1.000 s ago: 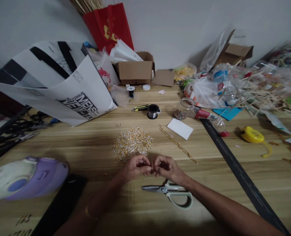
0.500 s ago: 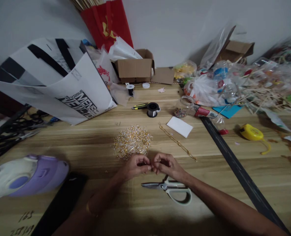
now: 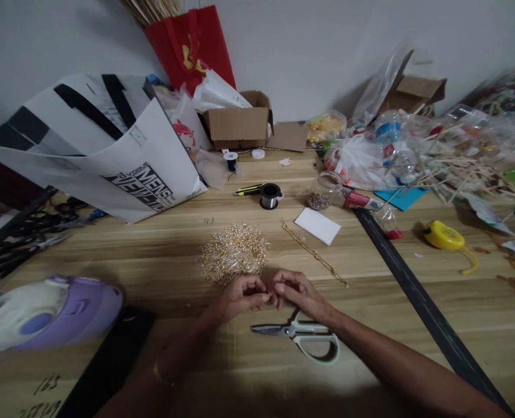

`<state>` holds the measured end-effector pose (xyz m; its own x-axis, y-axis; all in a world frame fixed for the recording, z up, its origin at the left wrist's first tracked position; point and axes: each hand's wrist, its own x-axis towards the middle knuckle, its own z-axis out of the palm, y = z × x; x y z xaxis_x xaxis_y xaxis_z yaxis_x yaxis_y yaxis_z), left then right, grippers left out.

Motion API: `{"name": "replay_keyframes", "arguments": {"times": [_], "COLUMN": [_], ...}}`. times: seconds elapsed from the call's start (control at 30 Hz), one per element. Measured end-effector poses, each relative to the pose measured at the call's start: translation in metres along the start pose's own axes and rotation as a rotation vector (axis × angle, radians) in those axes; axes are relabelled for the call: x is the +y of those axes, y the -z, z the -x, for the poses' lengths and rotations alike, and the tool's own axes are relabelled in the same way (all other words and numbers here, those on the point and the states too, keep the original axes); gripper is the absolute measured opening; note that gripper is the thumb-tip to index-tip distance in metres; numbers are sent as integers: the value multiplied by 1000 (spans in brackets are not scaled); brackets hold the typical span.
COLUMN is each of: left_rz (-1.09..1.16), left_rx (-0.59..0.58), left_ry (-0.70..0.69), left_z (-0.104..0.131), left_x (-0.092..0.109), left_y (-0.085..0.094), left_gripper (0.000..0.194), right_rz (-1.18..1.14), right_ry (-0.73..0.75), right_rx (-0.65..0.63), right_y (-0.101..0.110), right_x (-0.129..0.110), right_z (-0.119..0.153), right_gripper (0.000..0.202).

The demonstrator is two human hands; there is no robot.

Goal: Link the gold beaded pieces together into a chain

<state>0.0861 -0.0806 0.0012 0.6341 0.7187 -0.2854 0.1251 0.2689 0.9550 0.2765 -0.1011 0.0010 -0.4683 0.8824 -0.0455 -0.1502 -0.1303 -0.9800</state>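
Note:
My left hand (image 3: 243,296) and my right hand (image 3: 298,291) meet fingertip to fingertip above the wooden table (image 3: 187,360). Both are closed in a pinch, and whatever sits between the fingers is too small to make out. Just beyond my left hand lies a tangled heap of gold and silver beaded wire (image 3: 233,251). A thin gold chain (image 3: 313,252) stretches across the tabletop past my right hand. Scissors with pale handles (image 3: 298,334) rest below my hands, blades pointing left.
Behind the heap stand a wire spool (image 3: 269,196), a yellow-black cutter (image 3: 247,190) and a jar of beads (image 3: 320,197). A white card (image 3: 317,225) lies near the chain. On the right is a yellow tape measure (image 3: 444,235); on the left, a large white bag (image 3: 165,157).
My hands stay almost in place, fingertips together, with only a slight shift of the right thumb and fingers. The objects on the table have not moved.

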Motion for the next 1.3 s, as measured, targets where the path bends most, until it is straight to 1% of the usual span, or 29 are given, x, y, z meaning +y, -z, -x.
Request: {"name": "replay_keyframes", "arguments": {"times": [0.17,0.33,0.5,0.6,0.73,0.8,0.9,1.0,1.07,1.23,1.3], "left_rz": [36,77,103,64,8,-28,-57,-91,-133,-247,-264], "left_rx": [0,-16,-22,33,165,219,297,348,352,320,328], "left_ry": [8,-13,-16,-27,-25,-17,-19,-31,-52,-95,-99], "left_z": [1,0,-1,0,4,5,5,4,4,4,4], "left_x": [-1,-4,-4,-2,9,14,17,14,12,14,15], "left_y": [-1,-1,-1,-3,-9,-13,-18,-20,-20,-20,-21], "left_gripper": [30,31,32,37,51,53,45,42,39,19,17], "right_rz": [-6,-27,-50,-46,-36,-31,-36,-43,-50,-64,-72], "right_ry": [21,18,36,41,36,38,40,45,47,49,52], "right_rx": [-9,-10,-15,-21,-23,-18,-15,-20,-23,-25,-24], "right_y": [-1,0,1,1,2,2,1,2,2,3,3], "right_x": [-1,-2,-1,0,-1,-1,-2,-2,-1,1,1], "right_z": [0,-1,-1,-1,0,0,0,-1,-1,-1,-1], "right_gripper": [34,38,36,37,40,41,43,44,44,43,43]}}
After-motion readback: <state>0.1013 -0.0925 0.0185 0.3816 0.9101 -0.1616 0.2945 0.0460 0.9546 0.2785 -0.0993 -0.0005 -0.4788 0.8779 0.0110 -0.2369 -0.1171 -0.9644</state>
